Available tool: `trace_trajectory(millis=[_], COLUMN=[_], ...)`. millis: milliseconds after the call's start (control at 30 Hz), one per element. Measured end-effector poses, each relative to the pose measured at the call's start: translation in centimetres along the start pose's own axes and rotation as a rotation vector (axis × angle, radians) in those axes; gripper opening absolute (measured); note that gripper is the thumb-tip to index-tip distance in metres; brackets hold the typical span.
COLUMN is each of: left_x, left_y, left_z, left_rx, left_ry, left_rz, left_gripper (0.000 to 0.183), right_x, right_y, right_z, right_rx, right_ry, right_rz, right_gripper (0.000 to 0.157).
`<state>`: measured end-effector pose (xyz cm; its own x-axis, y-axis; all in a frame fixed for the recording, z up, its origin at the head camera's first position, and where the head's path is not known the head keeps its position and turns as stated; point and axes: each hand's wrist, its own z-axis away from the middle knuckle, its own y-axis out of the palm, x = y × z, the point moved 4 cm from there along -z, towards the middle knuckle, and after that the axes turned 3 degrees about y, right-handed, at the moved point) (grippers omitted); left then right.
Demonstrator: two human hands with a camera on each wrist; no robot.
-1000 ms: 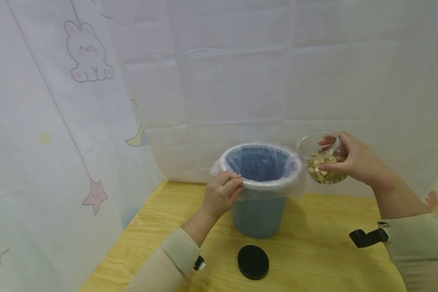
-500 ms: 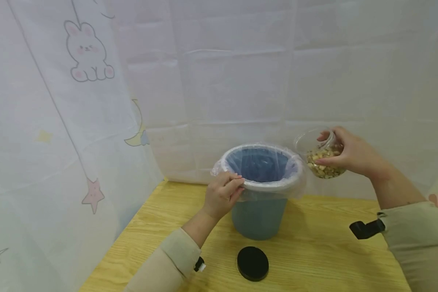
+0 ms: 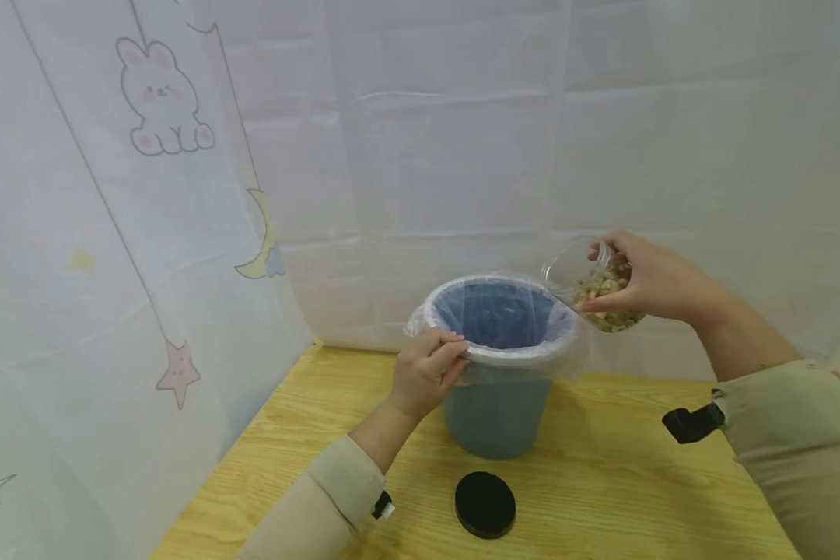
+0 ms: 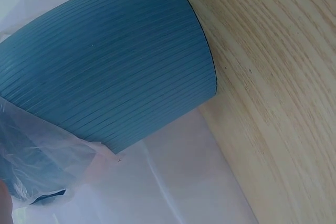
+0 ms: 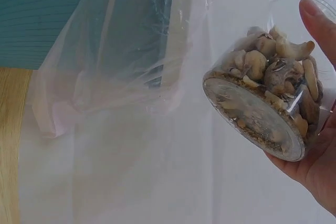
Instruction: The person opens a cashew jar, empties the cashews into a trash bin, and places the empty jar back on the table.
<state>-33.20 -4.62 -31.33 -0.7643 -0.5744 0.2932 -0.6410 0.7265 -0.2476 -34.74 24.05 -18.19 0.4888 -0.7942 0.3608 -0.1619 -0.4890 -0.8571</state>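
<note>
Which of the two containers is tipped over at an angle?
The clear jar in the right hand; the blue bin stands upright on the table.

Clasping on both sides

The beige-sleeved left arm (image 3: 322, 491) is slanting inward, its bare left grip (image 3: 423, 372) pinching with bent fingers (image 3: 448, 352). The beige-sleeved right arm (image 3: 791, 420) is sloping opposite, its bare right grip (image 3: 656, 281) curling, thumb (image 3: 605, 301) apart.

A left hand (image 3: 423, 375) blocks a lined bin (image 3: 498, 416) at near left, a tilted jar (image 3: 597, 286) at right, leaving its open mouth (image 3: 498, 313) passable between them; a low black lid (image 3: 485, 505) lies in front.
</note>
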Motion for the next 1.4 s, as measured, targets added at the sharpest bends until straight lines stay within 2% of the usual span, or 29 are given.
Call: trace_trajectory(millis=[367, 800, 1400], left_x=[0.0, 0.1, 0.0], left_y=[-0.2, -0.2, -0.1], left_z=[-0.1, -0.1, -0.1], left_rx=[0.005, 0.018, 0.020], left_ry=[0.002, 0.010, 0.009], left_rz=[-0.007, -0.010, -0.011], left_gripper=[0.014, 0.015, 0.015], right_x=[0.5, 0.7, 1.6], right_y=[-0.1, 0.2, 0.1], right_z=[-1.1, -2.5, -3.2], right_rx=[0.059, 0.148, 0.175], right_ry=[0.025, 0.031, 0.003], right_rz=[0.050, 0.040, 0.147], right_gripper=[0.090, 0.104, 0.106])
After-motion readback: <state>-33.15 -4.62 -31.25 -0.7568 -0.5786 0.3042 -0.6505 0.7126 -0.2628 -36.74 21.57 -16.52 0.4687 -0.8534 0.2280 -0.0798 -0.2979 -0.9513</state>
